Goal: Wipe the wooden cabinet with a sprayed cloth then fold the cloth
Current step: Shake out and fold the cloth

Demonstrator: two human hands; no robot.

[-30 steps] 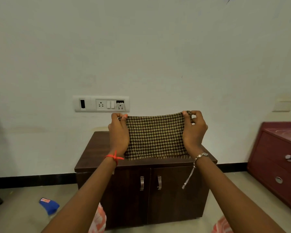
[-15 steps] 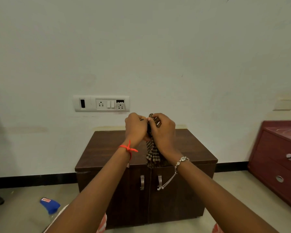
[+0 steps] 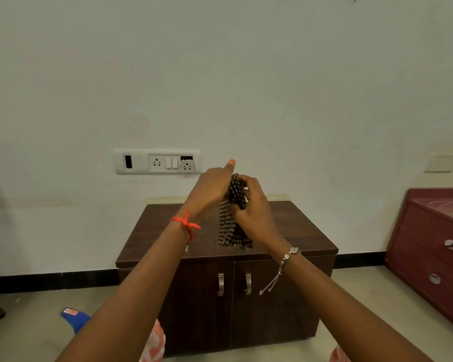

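Observation:
A dark wooden cabinet (image 3: 165,231) with two doors stands against the wall ahead. Above its top I hold a brown-and-black checked cloth (image 3: 228,226), folded into a narrow hanging strip. My left hand (image 3: 211,189) presses against the cloth's left side near its top, index finger pointing up. My right hand (image 3: 254,207) grips the cloth's upper part from the right. The cloth's lower end hangs just above the cabinet top; its upper edge is partly hidden between my hands.
A blue spray bottle (image 3: 76,318) lies on the floor at lower left. A red drawer unit (image 3: 429,244) stands at the right. A white socket panel (image 3: 157,161) is on the wall behind the cabinet.
The cloth, first stretched wide between my hands, was brought together into a narrow strip. Since then my left index finger has lifted and my right hand has slid lower on the cloth.

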